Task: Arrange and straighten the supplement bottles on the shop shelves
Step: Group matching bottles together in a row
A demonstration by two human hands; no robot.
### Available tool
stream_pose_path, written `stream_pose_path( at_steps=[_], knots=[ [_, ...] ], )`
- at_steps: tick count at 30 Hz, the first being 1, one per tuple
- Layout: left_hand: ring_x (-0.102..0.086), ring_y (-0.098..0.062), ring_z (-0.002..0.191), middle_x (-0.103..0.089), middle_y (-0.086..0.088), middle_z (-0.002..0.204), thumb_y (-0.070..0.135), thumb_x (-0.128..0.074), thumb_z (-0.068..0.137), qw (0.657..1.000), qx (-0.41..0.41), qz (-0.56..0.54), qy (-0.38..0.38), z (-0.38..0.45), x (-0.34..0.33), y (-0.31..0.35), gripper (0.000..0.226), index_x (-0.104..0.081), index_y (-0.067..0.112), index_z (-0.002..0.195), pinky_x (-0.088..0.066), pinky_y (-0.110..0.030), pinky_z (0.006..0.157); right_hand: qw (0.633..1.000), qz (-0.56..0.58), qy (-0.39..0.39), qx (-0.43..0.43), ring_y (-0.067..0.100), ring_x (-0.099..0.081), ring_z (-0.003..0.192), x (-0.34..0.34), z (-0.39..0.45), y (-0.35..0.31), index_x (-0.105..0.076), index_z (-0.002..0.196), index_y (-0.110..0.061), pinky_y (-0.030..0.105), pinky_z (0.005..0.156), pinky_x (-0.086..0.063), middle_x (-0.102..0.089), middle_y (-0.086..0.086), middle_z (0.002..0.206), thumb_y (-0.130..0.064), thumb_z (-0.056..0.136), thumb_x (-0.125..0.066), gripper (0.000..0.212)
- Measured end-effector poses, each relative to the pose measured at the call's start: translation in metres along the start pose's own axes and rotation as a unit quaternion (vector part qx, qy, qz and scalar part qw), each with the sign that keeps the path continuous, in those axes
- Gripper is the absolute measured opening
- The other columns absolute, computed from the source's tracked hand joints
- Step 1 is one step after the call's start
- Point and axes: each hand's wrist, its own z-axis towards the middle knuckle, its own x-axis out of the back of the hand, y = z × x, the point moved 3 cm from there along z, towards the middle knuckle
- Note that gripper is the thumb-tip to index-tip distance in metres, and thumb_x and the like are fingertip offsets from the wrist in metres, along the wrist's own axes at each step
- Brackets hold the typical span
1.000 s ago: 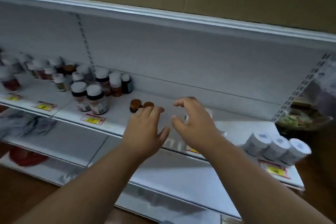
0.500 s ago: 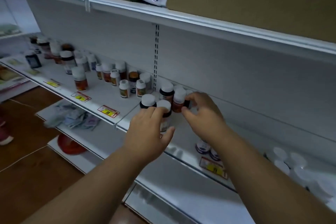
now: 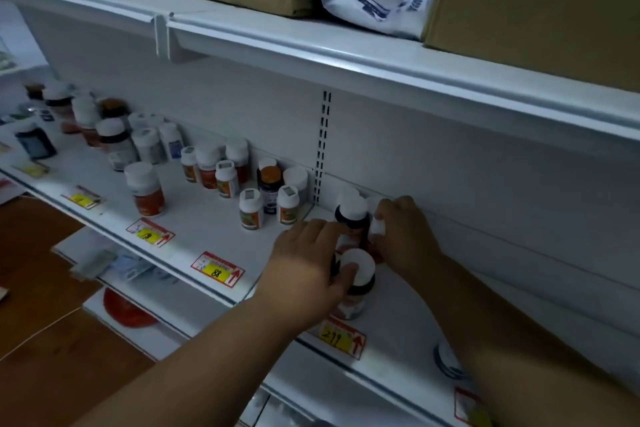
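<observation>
Left hand (image 3: 304, 267): I have its fingers curled round the near bottle (image 3: 356, 282), thumb against the white cap.

Right hand (image 3: 403, 236): I have its fingertips pinching a small white-capped bottle (image 3: 376, 226) against the back panel, far side of the cluster.

Far bottle (image 3: 351, 215): dark body, white cap, upright between my two hands and touching the near one.

Location: all three sit on the middle shelf (image 3: 221, 229), just right of the slotted upright (image 3: 323, 146), above the yellow price tag (image 3: 337, 338).

Handling, my estimate: rigid plastic, light, smooth and a little slippery; tall for their base, so they tip easily when nudged. I would grip at the shoulder or round the cap, not the label, and slide rather than lift.

Left along the shelf: loose group of bottles (image 3: 221, 173), unevenly spaced. Cardboard boxes (image 3: 533, 3) above.
</observation>
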Motion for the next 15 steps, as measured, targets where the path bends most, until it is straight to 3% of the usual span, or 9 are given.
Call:
stream_pose_path(
  at_steps=[4, 7, 11, 15],
  knots=[
    [-0.058, -0.035, 0.094, -0.063, -0.014, 0.104, 0.035, -0.064, 0.083, 0.997, -0.066, -0.043, 0.003, 0.016, 0.000, -0.023, 0.045, -0.062, 0.004, 0.117, -0.046, -0.040, 0.080, 0.998, 0.042, 0.018, -0.050, 0.031, -0.053, 0.098, 0.003, 0.000, -0.001, -0.057, 0.111, -0.005, 0.034, 0.085, -0.045, -0.044, 0.016, 0.115, -0.009, 0.078, -0.069, 0.035],
    [-0.056, -0.034, 0.102, -0.062, -0.013, 0.111, 0.039, -0.063, 0.084, 0.992, -0.097, -0.082, -0.023, 0.020, 0.008, -0.040, 0.049, -0.060, 0.007, 0.121, -0.044, -0.038, 0.087, 0.982, 0.082, 0.126, -0.113, 0.029, -0.052, 0.102, 0.024, -0.016, -0.005, -0.059, 0.110, -0.004, 0.027, 0.083, -0.040, -0.051, 0.016, 0.114, -0.012, 0.080, -0.070, 0.033],
    [-0.045, -0.024, 0.119, -0.054, -0.005, 0.128, 0.043, -0.065, 0.085, 0.981, -0.094, -0.158, -0.061, 0.027, 0.014, -0.063, 0.055, -0.051, 0.017, 0.132, -0.033, -0.030, 0.095, 0.938, 0.156, 0.277, -0.139, 0.009, -0.056, 0.092, 0.064, -0.045, -0.040, -0.058, 0.103, -0.019, 0.013, 0.072, -0.041, -0.060, -0.002, 0.102, -0.020, 0.085, -0.068, 0.021],
    [-0.043, -0.013, 0.120, -0.048, 0.003, 0.131, 0.063, -0.056, 0.081, 0.960, -0.070, -0.250, -0.101, 0.024, 0.023, -0.071, 0.068, -0.044, 0.025, 0.136, -0.034, -0.026, 0.096, 0.898, 0.255, 0.310, -0.180, -0.009, -0.054, 0.086, 0.072, -0.070, -0.090, -0.053, 0.100, -0.033, 0.008, 0.070, -0.044, -0.058, -0.017, 0.100, -0.024, 0.089, -0.064, 0.018]
  ],
)
